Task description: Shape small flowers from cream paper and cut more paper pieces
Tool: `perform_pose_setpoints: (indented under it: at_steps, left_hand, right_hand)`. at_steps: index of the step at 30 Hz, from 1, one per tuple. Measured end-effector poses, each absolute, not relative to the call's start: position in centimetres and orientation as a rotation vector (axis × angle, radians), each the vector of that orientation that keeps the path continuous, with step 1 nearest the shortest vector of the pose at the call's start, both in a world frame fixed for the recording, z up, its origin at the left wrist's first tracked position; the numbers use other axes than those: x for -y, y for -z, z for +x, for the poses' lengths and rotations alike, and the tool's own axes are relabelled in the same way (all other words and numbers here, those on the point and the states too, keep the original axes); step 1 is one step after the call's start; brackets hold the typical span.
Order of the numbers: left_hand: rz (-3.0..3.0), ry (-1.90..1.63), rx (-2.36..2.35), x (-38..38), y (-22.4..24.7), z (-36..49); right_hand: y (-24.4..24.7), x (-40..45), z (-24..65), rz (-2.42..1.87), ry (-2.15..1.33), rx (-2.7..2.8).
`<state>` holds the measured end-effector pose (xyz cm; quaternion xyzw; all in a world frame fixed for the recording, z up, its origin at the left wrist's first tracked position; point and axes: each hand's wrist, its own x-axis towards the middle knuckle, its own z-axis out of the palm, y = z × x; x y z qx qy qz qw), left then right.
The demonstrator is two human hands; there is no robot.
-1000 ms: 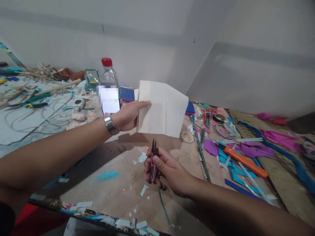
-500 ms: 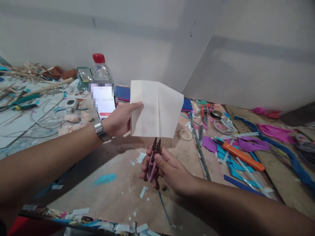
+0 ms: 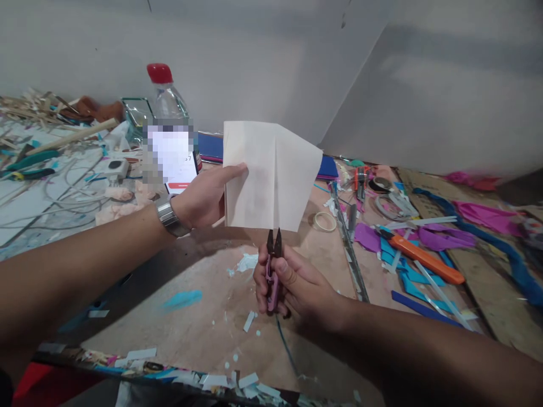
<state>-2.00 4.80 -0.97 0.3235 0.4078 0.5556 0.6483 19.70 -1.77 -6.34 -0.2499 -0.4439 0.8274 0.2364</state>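
Observation:
A creased sheet of white paper [image 3: 258, 186] is held up above the table by my left hand [image 3: 207, 195]. The thumb lies on the front of the paper at its left edge, and the other fingers are hidden behind it. My right hand [image 3: 297, 282] is closed around pink thread snips [image 3: 272, 288], below the paper. Their dark blades point upward, slightly apart. The tips are right at the paper's lower edge, near the crease; I cannot tell whether the paper is between them.
Behind my left hand a lit phone [image 3: 176, 161] leans in front of a red-capped bottle [image 3: 165, 96]. To the right lie an orange utility knife [image 3: 426, 259], a tape ring [image 3: 324, 221] and coloured scraps. Green-handled pliers [image 3: 31, 164] and cables lie left. Paper bits [image 3: 216, 381] line the front edge.
My right hand has brought the snips up closer to the paper's lower edge and turned them more upright. My left hand still holds the paper. The whole view has shifted slightly.

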Motion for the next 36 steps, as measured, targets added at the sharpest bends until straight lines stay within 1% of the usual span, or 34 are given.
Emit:
perform_pose_setpoints:
  at_steps: [8,18,36]
  left_hand:
    - [0.705,-1.311,-0.915,-4.8,0.5,-2.0]
    - [0.721,-1.281,-0.931,-4.7,0.7,-1.7]
    - [0.746,-1.272,-0.958,-4.6,1.2,-1.9]
  right_hand:
    - [6.0,2.0,19.8,-0.753,-2.349,1.236]
    - [6.1,1.7,19.7,-0.762,-2.252,1.215]
    - [6.4,1.7,19.6,-0.713,-2.282,1.125]
